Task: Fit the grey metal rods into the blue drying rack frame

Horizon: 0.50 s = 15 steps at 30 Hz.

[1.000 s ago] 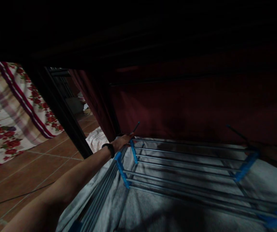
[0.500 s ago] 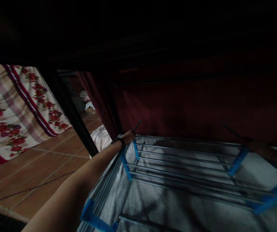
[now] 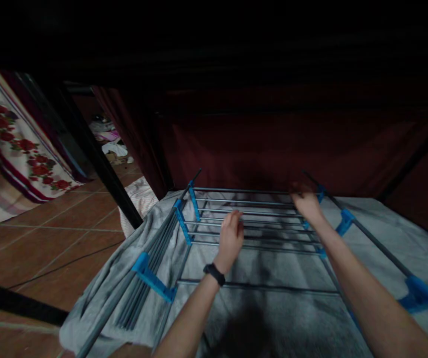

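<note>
A partly assembled rack of grey metal tubes [image 3: 259,287] with blue plastic connectors [image 3: 154,281] lies on grey cloth. My left hand [image 3: 231,231], with a black band at the wrist, is over the middle crossbars, its fingers loosely bent and nothing visible in them. Near the rack's far right corner, my right hand [image 3: 306,201] is beside the end bar and a blue connector [image 3: 321,193]. Blur hides its fingertips, so I cannot tell whether they touch the bar. A bundle of loose-looking tubes [image 3: 145,278] lies along the rack's left side.
Grey cloth [image 3: 393,233] covers the surface beneath the rack. Dark red fabric [image 3: 244,149] hangs behind. A black post [image 3: 98,159] stands at left, beyond it a tiled floor [image 3: 57,238] with a cable and a flowered cloth [image 3: 23,144]. A dark beam runs overhead.
Both hands have left the rack's far corner posts and moved inward, the left to the middle bars, the right just inside the right end. My view has shifted, showing more of the rack.
</note>
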Each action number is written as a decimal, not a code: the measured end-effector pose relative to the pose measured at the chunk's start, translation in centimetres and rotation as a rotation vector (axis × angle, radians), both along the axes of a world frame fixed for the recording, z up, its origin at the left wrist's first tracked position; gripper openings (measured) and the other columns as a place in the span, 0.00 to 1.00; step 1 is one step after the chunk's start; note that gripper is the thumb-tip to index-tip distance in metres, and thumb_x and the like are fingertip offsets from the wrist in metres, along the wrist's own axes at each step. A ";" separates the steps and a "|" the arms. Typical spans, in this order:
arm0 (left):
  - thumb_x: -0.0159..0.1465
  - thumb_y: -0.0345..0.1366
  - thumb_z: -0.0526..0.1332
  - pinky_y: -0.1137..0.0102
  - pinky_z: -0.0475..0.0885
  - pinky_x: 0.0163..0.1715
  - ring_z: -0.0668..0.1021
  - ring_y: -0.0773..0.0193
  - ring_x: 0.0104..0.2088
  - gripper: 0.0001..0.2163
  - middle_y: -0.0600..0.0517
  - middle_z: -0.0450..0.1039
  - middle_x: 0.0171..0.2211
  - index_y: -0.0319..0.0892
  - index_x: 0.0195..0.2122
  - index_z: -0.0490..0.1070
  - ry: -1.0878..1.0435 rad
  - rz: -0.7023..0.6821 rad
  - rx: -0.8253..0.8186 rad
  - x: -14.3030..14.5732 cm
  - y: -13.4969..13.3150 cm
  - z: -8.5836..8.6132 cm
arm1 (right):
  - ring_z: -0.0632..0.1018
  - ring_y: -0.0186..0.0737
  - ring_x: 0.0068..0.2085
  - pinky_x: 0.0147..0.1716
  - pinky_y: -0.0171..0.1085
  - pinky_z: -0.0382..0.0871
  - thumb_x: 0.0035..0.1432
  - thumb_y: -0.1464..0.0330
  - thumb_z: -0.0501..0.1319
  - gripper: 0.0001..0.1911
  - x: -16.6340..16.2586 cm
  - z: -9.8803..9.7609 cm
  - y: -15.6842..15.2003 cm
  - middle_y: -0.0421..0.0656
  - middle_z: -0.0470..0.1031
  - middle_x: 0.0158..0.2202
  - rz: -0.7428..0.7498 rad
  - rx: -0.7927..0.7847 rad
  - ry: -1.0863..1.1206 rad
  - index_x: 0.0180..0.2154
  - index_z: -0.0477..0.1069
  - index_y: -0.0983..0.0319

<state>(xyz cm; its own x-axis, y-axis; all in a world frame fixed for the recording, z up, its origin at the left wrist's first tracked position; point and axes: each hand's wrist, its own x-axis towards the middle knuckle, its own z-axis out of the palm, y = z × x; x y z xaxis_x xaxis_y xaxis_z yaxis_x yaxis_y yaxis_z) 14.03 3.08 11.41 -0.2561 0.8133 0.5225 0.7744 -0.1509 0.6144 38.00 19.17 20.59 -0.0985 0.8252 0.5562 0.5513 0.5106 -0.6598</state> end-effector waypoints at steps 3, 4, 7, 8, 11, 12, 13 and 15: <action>0.77 0.30 0.53 0.42 0.73 0.74 0.78 0.43 0.71 0.23 0.35 0.79 0.69 0.47 0.69 0.77 0.022 -0.089 -0.264 3.4 -6.5 -7.7 | 0.84 0.60 0.58 0.65 0.59 0.78 0.67 0.46 0.61 0.25 -1.0 -7.8 -7.2 0.55 0.85 0.56 0.159 -0.210 0.204 0.54 0.82 0.53; 0.78 0.29 0.52 0.42 0.72 0.75 0.78 0.43 0.72 0.24 0.34 0.78 0.70 0.45 0.69 0.77 0.053 -0.072 -0.343 3.6 -8.3 -9.6 | 0.84 0.60 0.57 0.65 0.59 0.78 0.63 0.46 0.64 0.23 -0.8 -10.7 -9.8 0.53 0.86 0.55 0.186 -0.307 0.275 0.51 0.83 0.52; 0.78 0.31 0.55 0.43 0.73 0.74 0.80 0.42 0.69 0.23 0.35 0.78 0.70 0.43 0.71 0.76 0.174 -0.069 -0.568 2.3 -11.9 -12.6 | 0.85 0.60 0.53 0.64 0.60 0.80 0.52 0.47 0.72 0.18 1.1 -18.9 -17.1 0.48 0.88 0.48 0.157 -0.578 0.452 0.42 0.84 0.48; 0.77 0.31 0.56 0.44 0.74 0.73 0.81 0.43 0.68 0.23 0.37 0.80 0.68 0.44 0.69 0.78 0.222 -0.084 -0.620 1.6 -12.4 -12.9 | 0.85 0.61 0.50 0.61 0.61 0.82 0.46 0.48 0.75 0.18 2.1 -21.1 -18.9 0.47 0.88 0.44 0.112 -0.646 0.525 0.38 0.84 0.48; 0.73 0.24 0.53 0.48 0.75 0.72 0.82 0.48 0.66 0.25 0.42 0.83 0.63 0.47 0.63 0.81 0.351 -0.114 -0.678 0.5 -12.8 -12.3 | 0.85 0.61 0.40 0.47 0.62 0.87 0.36 0.49 0.79 0.19 5.4 -25.5 -22.3 0.43 0.85 0.34 0.038 -0.862 0.667 0.32 0.81 0.46; 0.72 0.21 0.51 0.49 0.75 0.72 0.81 0.49 0.66 0.27 0.43 0.83 0.61 0.46 0.62 0.81 0.381 -0.114 -0.672 0.5 -12.7 -11.9 | 0.86 0.61 0.39 0.46 0.62 0.87 0.36 0.50 0.80 0.20 6.4 -26.2 -22.8 0.44 0.84 0.34 0.016 -0.906 0.716 0.32 0.81 0.47; 0.70 0.19 0.49 0.51 0.75 0.72 0.81 0.50 0.66 0.29 0.43 0.83 0.61 0.46 0.62 0.81 0.403 -0.113 -0.658 0.6 -12.7 -11.5 | 0.87 0.62 0.40 0.48 0.62 0.88 0.36 0.51 0.81 0.21 7.4 -26.7 -22.9 0.45 0.85 0.35 0.003 -0.946 0.765 0.33 0.81 0.48; 0.69 0.16 0.48 0.52 0.75 0.71 0.82 0.50 0.66 0.31 0.41 0.83 0.59 0.44 0.63 0.80 0.421 -0.106 -0.624 0.8 -12.9 -10.7 | 0.89 0.62 0.44 0.54 0.62 0.88 0.38 0.52 0.80 0.21 8.8 -27.2 -22.5 0.49 0.88 0.39 -0.004 -1.006 0.855 0.35 0.82 0.50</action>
<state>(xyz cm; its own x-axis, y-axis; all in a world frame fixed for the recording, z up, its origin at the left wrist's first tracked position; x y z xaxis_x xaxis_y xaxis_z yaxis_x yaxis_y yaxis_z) 14.87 -9.85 0.71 -0.0406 0.9992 -0.0060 0.9630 0.0408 0.2664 46.85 -3.35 -6.57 -0.0215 0.9116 -0.4105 -0.2254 -0.4045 -0.8863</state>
